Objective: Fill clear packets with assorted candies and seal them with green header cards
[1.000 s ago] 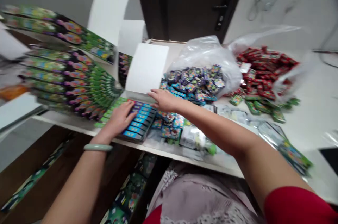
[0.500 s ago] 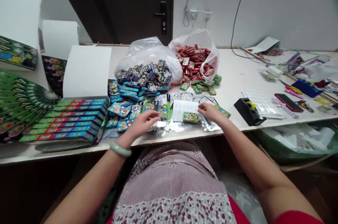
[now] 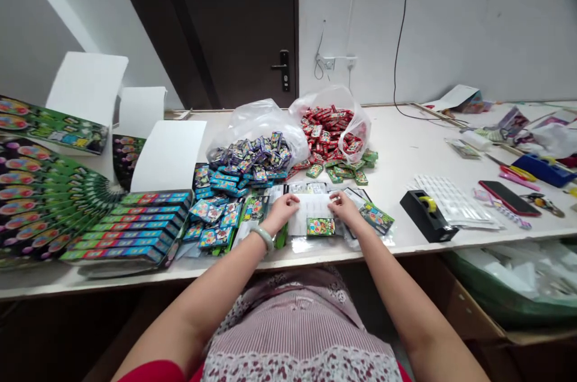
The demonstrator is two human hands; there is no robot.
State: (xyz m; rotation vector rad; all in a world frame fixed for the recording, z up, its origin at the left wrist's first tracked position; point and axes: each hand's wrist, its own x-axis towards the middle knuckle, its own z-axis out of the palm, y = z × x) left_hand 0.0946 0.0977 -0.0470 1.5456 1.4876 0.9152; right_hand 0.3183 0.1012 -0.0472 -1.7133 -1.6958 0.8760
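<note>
My left hand (image 3: 282,210) and my right hand (image 3: 342,208) rest on either side of a clear plastic packet with a white card and a small green pack inside (image 3: 314,218), lying near the table's front edge. Both hands touch the packet's sides with fingers curled on it. A green bangle sits on my left wrist. Left of my hands lies a spread of small blue packs (image 3: 215,220). Behind them stands an open plastic bag of blue-purple packs (image 3: 252,151), and beside it a bag of red packs (image 3: 331,127).
A filled display box of blue-green packs (image 3: 130,226) and fanned green cartons (image 3: 40,190) lie at the left. A black tape dispenser (image 3: 424,214), a sticker sheet (image 3: 451,202) and a phone (image 3: 509,197) lie at the right. A bag-lined bin (image 3: 509,274) stands under the table's right end.
My view swung right from the display box to the table's middle. Both hands left the box and came together on the clear packet.
</note>
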